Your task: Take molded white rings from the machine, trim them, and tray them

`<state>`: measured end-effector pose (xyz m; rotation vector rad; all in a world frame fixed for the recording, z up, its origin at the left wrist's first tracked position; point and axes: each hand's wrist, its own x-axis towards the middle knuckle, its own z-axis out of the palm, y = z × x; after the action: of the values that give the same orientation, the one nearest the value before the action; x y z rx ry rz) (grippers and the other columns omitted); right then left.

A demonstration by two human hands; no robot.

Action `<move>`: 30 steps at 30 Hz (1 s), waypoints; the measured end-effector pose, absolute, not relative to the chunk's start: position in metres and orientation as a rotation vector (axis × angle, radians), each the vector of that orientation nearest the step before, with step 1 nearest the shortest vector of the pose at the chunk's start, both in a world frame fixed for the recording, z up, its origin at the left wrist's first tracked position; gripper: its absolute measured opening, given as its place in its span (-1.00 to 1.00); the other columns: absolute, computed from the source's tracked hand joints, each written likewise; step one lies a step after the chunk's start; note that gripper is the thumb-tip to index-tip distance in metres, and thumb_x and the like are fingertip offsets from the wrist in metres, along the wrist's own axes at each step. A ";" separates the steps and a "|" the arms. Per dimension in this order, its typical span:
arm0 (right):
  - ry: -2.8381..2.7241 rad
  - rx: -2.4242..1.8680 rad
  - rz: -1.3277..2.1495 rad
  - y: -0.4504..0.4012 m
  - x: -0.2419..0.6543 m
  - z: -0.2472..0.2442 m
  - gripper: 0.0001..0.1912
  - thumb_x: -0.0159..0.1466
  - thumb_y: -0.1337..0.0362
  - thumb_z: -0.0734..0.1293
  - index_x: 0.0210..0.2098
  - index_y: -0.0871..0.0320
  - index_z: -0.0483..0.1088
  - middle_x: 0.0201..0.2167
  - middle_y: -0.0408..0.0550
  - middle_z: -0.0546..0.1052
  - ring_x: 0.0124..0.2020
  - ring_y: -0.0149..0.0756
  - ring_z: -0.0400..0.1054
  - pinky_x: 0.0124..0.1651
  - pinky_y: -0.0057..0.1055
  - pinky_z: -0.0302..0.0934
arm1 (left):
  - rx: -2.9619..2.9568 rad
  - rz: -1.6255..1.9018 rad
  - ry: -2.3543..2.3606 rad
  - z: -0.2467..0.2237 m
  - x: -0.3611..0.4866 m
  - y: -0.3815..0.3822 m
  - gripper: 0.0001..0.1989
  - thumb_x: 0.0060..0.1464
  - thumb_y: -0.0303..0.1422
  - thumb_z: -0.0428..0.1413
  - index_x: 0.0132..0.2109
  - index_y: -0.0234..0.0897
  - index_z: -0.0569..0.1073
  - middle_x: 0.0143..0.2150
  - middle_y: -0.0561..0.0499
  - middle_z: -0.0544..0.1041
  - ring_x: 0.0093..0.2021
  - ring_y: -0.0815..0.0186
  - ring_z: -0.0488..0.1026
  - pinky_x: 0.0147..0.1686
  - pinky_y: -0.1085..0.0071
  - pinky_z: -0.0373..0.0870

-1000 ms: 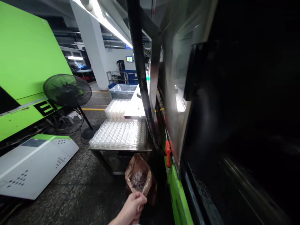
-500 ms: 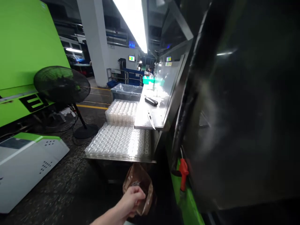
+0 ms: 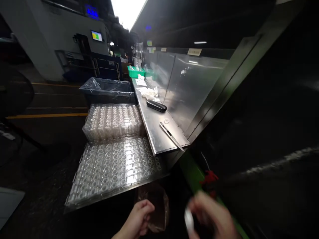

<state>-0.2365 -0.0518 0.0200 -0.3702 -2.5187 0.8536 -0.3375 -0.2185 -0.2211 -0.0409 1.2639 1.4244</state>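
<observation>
- While both hands are low in view, a stainless steel shelf (image 3: 159, 132) runs away toward 12 o'clock, backed by a steel panel (image 3: 194, 89).
- Blue bin (image 3: 107, 91), lined with clear plastic: 11 o'clock, at the far end of the trays.
- Two clear plastic trays of moulded cells: the upper stack (image 3: 112, 121) sits behind the lower stack (image 3: 112, 166), at 10 to 11 o'clock, left of the shelf and just below its edge.
- Green crates (image 3: 136, 71): far down the shelf, 12 o'clock.
- Brown paper bag (image 3: 156, 209): 6 o'clock, below the tray edge, dim.
- Black case (image 3: 156, 106) lies on the shelf; utility knife (image 3: 170, 135) lies nearer, its blade toward the shelf edge. Small clear ring (image 3: 166, 121) lies between them.
- Left hand (image 3: 136, 219): 6 to 7 o'clock, fingers loosely curled, beside the bag; contact unclear.
- Right hand (image 3: 209, 215): 5 o'clock, motion-blurred, a pale object (image 3: 188, 220) at the fingers; grip cannot be told.
</observation>
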 end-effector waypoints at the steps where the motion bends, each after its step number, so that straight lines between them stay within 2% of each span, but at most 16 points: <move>1: -2.561 -0.347 0.827 -0.051 -0.257 0.027 -0.90 0.26 0.25 0.45 -0.27 0.05 0.44 -0.36 -0.10 0.50 -0.37 -0.29 0.38 -0.37 -0.37 0.30 | -0.039 1.439 1.268 -0.216 -0.347 -0.226 -0.55 -0.23 -0.06 0.29 -0.34 -0.23 0.29 -0.56 0.21 0.19 -0.69 0.59 -0.15 -0.65 0.50 -0.36; 3: -2.729 -0.309 0.698 -0.039 -0.311 0.047 -0.87 0.16 0.33 0.43 -0.30 0.10 0.42 -0.38 -0.10 0.50 -0.40 -0.32 0.36 -0.37 -0.36 0.23 | -0.038 1.488 1.269 -0.207 -0.362 -0.244 -0.50 -0.19 -0.02 0.33 -0.33 -0.25 0.29 -0.55 0.21 0.18 -0.67 0.61 -0.15 -0.64 0.52 -0.33; 6: -3.141 -0.373 0.351 -0.014 -0.393 0.079 -0.82 0.09 0.29 0.44 -0.32 0.19 0.42 -0.39 -0.04 0.50 -0.44 -0.32 0.33 -0.44 -0.38 0.14 | -0.074 1.585 1.259 -0.206 -0.374 -0.276 -0.43 -0.11 0.06 0.38 -0.31 -0.28 0.31 -0.52 0.21 0.19 -0.64 0.62 -0.13 -0.64 0.56 -0.24; 9: -3.325 -0.462 0.163 -0.001 -0.426 0.096 -0.76 0.12 0.22 0.46 -0.30 0.20 0.41 -0.38 -0.01 0.49 -0.46 -0.31 0.30 -0.48 -0.38 0.11 | -0.224 1.701 1.234 -0.227 -0.377 -0.310 -0.34 -0.20 0.13 0.45 -0.33 -0.31 0.34 -0.52 0.21 0.19 -0.64 0.63 -0.12 -0.66 0.59 -0.19; 11: -3.234 -0.516 0.250 0.001 -0.414 0.098 -0.78 0.21 0.21 0.38 -0.21 0.18 0.37 -0.31 -0.02 0.49 -0.40 -0.31 0.31 -0.42 -0.39 0.15 | -0.344 1.728 1.218 -0.248 -0.376 -0.329 -0.28 -0.32 0.15 0.50 -0.35 -0.32 0.37 -0.53 0.20 0.19 -0.66 0.64 -0.13 -0.69 0.60 -0.19; 15: -2.970 -0.571 0.648 -0.003 -0.364 0.087 -0.86 0.32 0.36 0.18 -0.16 0.14 0.33 -0.30 -0.11 0.47 -0.36 -0.35 0.29 -0.31 -0.41 0.17 | -0.433 1.643 1.212 -0.272 -0.373 -0.342 -0.23 -0.47 0.18 0.52 -0.37 -0.32 0.39 -0.56 0.20 0.20 -0.68 0.63 -0.14 -0.73 0.58 -0.18; 20: -2.585 -0.598 1.000 -0.021 -0.348 0.055 -0.83 0.32 0.33 0.31 -0.08 0.16 0.38 -0.25 -0.12 0.59 -0.32 -0.34 0.42 -0.26 -0.39 0.24 | -0.310 1.596 1.144 -0.250 -0.372 -0.311 -0.29 -0.34 0.14 0.51 -0.35 -0.31 0.37 -0.54 0.19 0.20 -0.65 0.63 -0.11 -0.68 0.59 -0.18; 23: -2.481 -0.628 0.945 -0.031 -0.353 0.040 -0.87 0.29 0.37 0.36 -0.15 0.15 0.44 -0.26 -0.14 0.62 -0.33 -0.35 0.44 -0.25 -0.39 0.25 | -0.263 1.571 1.100 -0.233 -0.371 -0.286 -0.30 -0.31 0.12 0.50 -0.35 -0.29 0.34 -0.54 0.20 0.19 -0.66 0.63 -0.12 -0.67 0.58 -0.22; 27: -2.389 -0.535 0.827 -0.040 -0.355 0.033 -0.87 0.26 0.43 0.41 -0.21 0.16 0.56 -0.16 -0.10 0.60 -0.29 -0.38 0.45 -0.20 -0.40 0.30 | -0.236 1.522 1.035 -0.221 -0.365 -0.265 -0.34 -0.26 0.06 0.50 -0.33 -0.28 0.33 -0.53 0.20 0.21 -0.65 0.62 -0.11 -0.65 0.55 -0.23; 30: -2.345 -0.503 0.781 -0.042 -0.356 0.032 -0.85 0.25 0.43 0.44 -0.18 0.16 0.60 -0.30 -0.14 0.58 -0.33 -0.40 0.43 -0.23 -0.42 0.28 | -0.231 1.484 1.024 -0.222 -0.361 -0.262 -0.34 -0.26 0.05 0.50 -0.33 -0.28 0.31 -0.53 0.20 0.21 -0.65 0.62 -0.10 -0.64 0.55 -0.24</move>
<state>-0.3558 -0.0418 0.0317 -0.5029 -2.3448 0.7811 -0.3610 -0.2621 -0.2217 -0.2310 1.0238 1.4844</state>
